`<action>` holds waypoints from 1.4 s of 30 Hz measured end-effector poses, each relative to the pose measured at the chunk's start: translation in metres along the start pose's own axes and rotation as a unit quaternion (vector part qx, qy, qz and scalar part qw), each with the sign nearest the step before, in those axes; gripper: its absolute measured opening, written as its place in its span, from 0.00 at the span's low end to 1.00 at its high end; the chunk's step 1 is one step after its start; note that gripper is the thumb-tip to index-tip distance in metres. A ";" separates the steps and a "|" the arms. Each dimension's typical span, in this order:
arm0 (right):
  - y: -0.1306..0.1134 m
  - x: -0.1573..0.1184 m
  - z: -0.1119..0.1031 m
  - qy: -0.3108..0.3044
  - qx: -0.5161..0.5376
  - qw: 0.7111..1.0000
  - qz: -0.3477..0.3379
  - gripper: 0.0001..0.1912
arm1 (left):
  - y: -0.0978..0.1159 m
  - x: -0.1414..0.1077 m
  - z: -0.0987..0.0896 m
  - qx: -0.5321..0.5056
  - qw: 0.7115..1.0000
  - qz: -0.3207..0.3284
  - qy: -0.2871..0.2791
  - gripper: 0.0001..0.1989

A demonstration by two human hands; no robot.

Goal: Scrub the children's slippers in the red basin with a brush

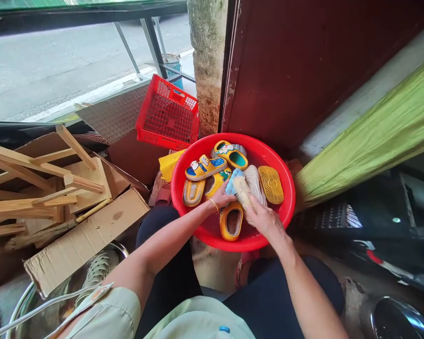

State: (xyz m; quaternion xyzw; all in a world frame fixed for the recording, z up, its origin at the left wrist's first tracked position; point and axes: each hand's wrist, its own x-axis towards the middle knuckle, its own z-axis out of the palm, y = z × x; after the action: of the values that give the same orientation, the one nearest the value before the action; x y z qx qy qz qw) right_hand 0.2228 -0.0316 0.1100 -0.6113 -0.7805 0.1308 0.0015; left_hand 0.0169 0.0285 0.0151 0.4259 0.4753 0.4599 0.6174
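Between my knees stands a red basin (178,207) with several slippers in it. My left hand (223,197) is closed on a light blue slipper (234,180), much of it hidden by the brush and fingers. In my right hand (263,215) is a scrub brush (243,190), its pale bristles against the blue slipper. Around them lie a yellow slide (205,165) with a cartoon figure, a yellow clog (237,157), a whitish-grey slipper (254,181), and a yellow slipper (271,184) sole up. Just below my hands sits another yellow clog (231,226).
Behind the basin, a red plastic crate (169,113) leans near a worn pillar (209,66). Wooden stools (74,183) and a cardboard flap (88,240) crowd the left. A dark red door (286,70) and a green curtain (367,122) stand to the right.
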 end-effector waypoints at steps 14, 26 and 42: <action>-0.032 0.016 0.012 -0.054 0.002 0.997 -0.056 0.30 | 0.002 -0.010 -0.022 0.001 0.998 -0.063 -0.015 0.39; -0.012 0.037 0.002 0.063 -0.014 0.997 0.030 0.32 | 0.018 -0.020 -0.021 0.008 0.996 -0.068 -0.050 0.46; -0.048 0.022 0.019 -0.011 -0.052 0.995 -0.079 0.32 | 0.017 -0.019 -0.035 0.118 0.990 0.026 -0.071 0.33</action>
State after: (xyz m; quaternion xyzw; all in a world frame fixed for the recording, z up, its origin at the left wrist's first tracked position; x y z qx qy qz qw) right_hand 0.1683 -0.0248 0.0984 -0.5458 -0.8319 0.0958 -0.0285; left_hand -0.0228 0.0167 0.0285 0.5395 0.4700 0.3851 0.5829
